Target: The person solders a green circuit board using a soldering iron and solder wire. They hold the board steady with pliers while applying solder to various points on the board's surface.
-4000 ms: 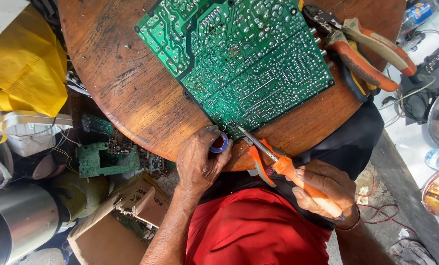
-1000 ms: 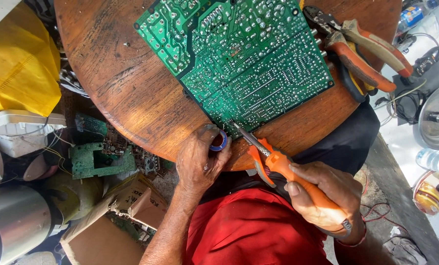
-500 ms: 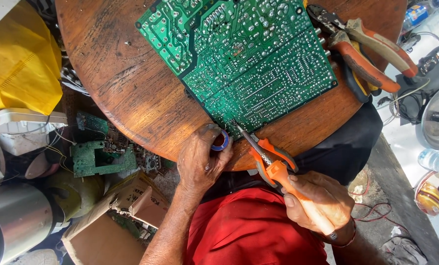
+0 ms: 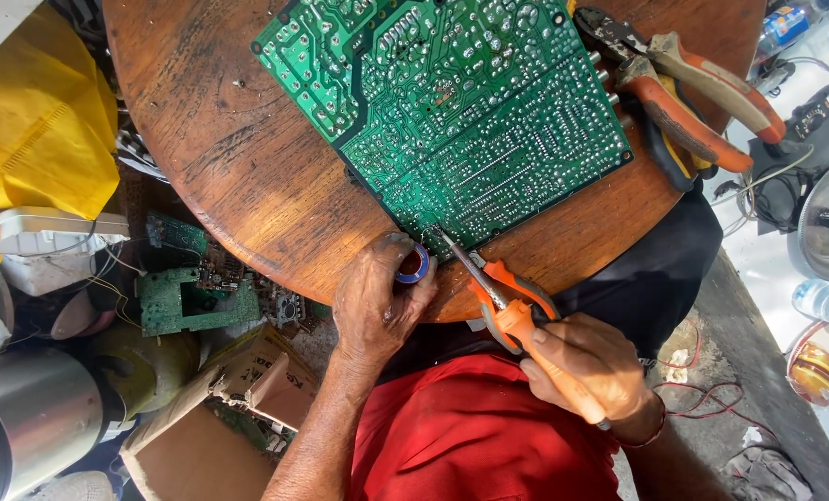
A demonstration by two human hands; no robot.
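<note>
A large green circuit board (image 4: pixel 452 111) lies solder side up on a round wooden table (image 4: pixel 238 186). My left hand (image 4: pixel 377 301) rests at the table's near edge and pinches a small round blue part (image 4: pixel 414 266) at the board's near corner. My right hand (image 4: pixel 586 366) grips the orange handles of thin-nosed pliers (image 4: pixel 498 297). Their tips touch the board's near corner, right beside the blue part.
A second pair of orange-handled pliers (image 4: pixel 683 93) lies on the table at the right of the board. Left of the table are a yellow bag (image 4: pixel 34 121), smaller green boards (image 4: pixel 187 297), a cardboard box (image 4: pixel 210 408) and a metal cylinder (image 4: pixel 25 417). Wires and bottles lie at right.
My right hand with the pliers has shifted slightly at the board's near corner. My left hand stays on the blue part. The view has moved a little.
</note>
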